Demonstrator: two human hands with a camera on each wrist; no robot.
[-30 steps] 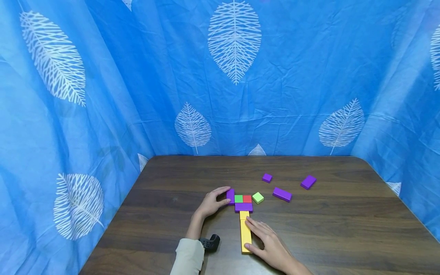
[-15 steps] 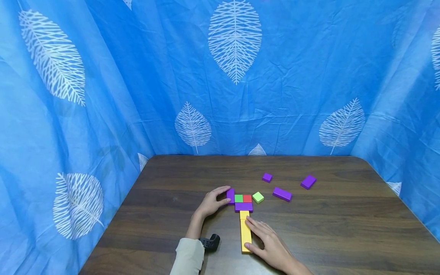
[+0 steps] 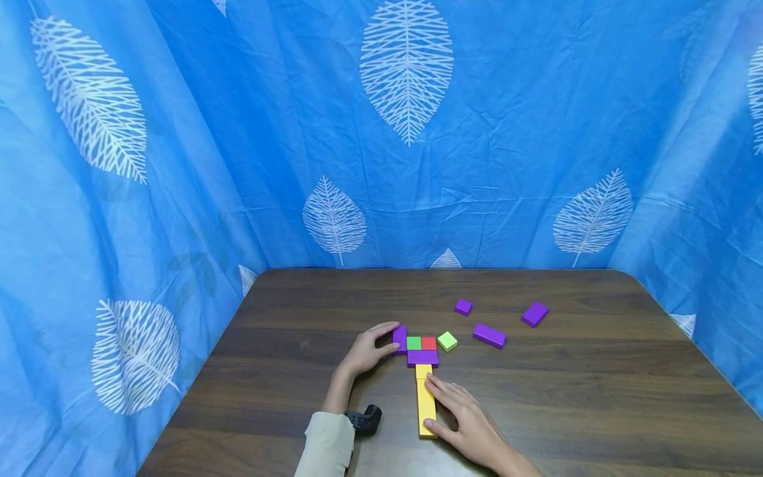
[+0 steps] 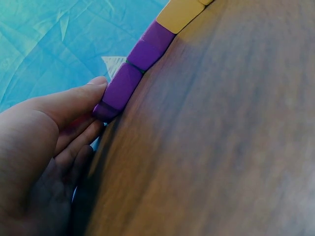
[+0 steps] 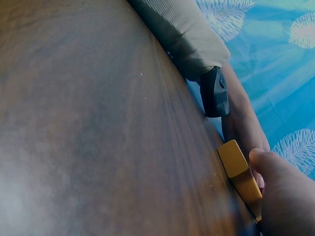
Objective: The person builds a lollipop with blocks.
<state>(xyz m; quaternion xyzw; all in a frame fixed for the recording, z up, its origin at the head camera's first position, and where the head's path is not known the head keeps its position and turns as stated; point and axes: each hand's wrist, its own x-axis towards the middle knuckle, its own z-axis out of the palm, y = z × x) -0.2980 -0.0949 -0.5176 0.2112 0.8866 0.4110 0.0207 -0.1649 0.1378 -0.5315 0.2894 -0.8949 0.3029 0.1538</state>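
Note:
In the head view my left hand [image 3: 365, 352] pinches an upright-turned purple block [image 3: 399, 340] between thumb and fingers. It lies at the left of a green square block [image 3: 414, 343] and a red square block [image 3: 428, 343]. Below those two runs a crosswise purple block [image 3: 422, 358]. A short yellow block [image 3: 424, 371] meets it, followed by a long yellow block [image 3: 426, 407]. My right hand [image 3: 467, 424] rests its extended fingers and thumb along that long block. The left wrist view shows the thumb against the held purple block [image 4: 119, 88].
A lime green block [image 3: 447, 342] lies turned just right of the red one. Farther off are a small purple block [image 3: 463, 307] and two longer purple blocks [image 3: 489, 336]. A black wrist device [image 3: 367, 419] sits by the left sleeve. Blue leaf-patterned cloth surrounds the wooden table [image 3: 596, 397].

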